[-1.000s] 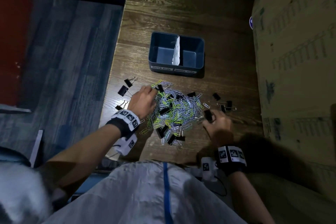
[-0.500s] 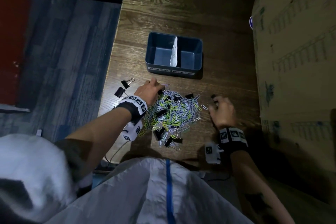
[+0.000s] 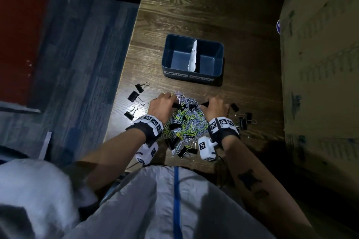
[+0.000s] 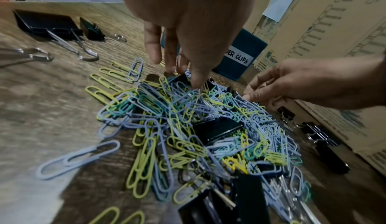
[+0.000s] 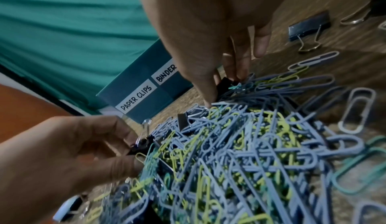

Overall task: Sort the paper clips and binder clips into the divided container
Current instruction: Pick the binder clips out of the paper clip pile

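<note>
Blue, yellow and teal paper clips (image 3: 186,120), black binder clips (image 3: 133,96), dark blue container (image 3: 218,58), white labels (image 3: 175,73)

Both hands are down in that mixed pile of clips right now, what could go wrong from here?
1. The left hand pinches a small black binder clip tangled among coloured paper clips; lifting it may drag paper clips along.
2. The blue divided container has a loose-looking white paper divider, so dropped clips could perhaps knock it aside.

Both hands' fingers (image 3: 171,96) curled downward
</note>
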{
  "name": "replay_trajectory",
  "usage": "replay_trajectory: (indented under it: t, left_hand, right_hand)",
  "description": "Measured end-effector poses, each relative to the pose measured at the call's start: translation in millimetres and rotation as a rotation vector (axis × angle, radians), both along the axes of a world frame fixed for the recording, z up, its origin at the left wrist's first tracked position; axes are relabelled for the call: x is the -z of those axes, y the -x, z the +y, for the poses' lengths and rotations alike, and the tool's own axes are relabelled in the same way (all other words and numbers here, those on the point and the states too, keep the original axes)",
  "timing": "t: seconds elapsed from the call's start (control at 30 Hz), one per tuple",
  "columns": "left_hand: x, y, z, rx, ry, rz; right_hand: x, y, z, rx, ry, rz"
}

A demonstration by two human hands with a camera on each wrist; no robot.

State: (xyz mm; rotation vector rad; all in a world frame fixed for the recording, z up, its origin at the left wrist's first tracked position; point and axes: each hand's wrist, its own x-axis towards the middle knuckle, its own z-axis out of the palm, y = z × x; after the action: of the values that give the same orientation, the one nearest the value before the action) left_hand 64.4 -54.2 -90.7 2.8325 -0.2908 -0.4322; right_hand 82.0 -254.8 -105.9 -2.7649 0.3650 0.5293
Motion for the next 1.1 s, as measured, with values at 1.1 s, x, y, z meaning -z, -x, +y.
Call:
replay_trajectory:
  t: [1.1]
  left_hand:
    - [-25,-9,93,-0.32,-0.041,-0.055]
  right_hand:
    - [-36,39,-117,0.418,-0.13,-0.107]
